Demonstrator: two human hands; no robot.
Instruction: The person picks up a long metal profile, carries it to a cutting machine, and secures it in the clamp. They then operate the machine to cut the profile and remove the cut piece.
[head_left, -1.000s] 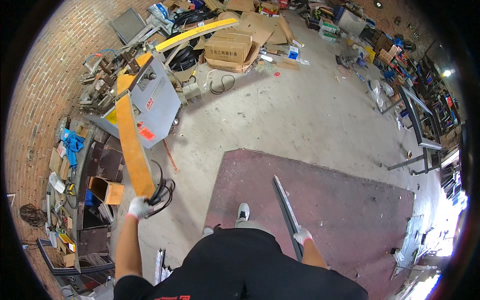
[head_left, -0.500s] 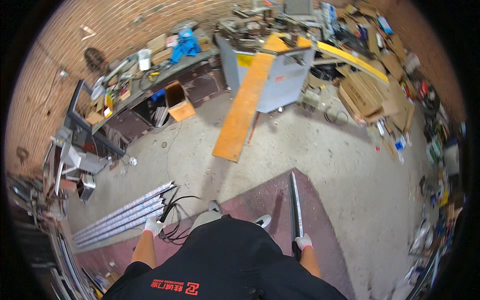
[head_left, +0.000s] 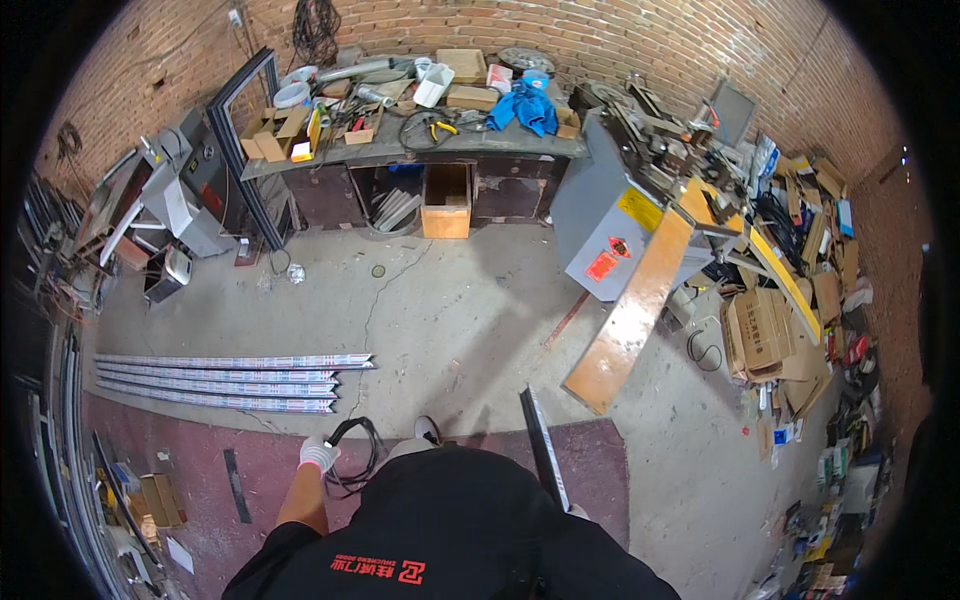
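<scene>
My left hand (head_left: 318, 453), in a white glove with a pink cuff, is closed around a looped black cord or strip (head_left: 372, 432) whose coils hang beside my leg. Just beyond it, several long profiles (head_left: 225, 375) in patterned film lie parallel on the floor. On my other side, a long dark profile (head_left: 546, 448) with a pale face slants forward from my right hand (head_left: 577, 511). Only a sliver of that hand shows past my dark jacket; its fingers are mostly hidden, but the profile stays held in it.
A cluttered workbench (head_left: 350, 152) lines the brick wall. Right of it stands a grey cabinet machine (head_left: 600, 225) with an orange board (head_left: 640, 315) jutting towards me. Cardboard boxes (head_left: 755, 330) and scrap crowd the right side. A dark red mat (head_left: 200, 440) lies underfoot.
My view and body have turned left, so the bench and the floor profiles now lie more squarely ahead. Both hands keep their hold; the right has slipped mostly behind my jacket.
</scene>
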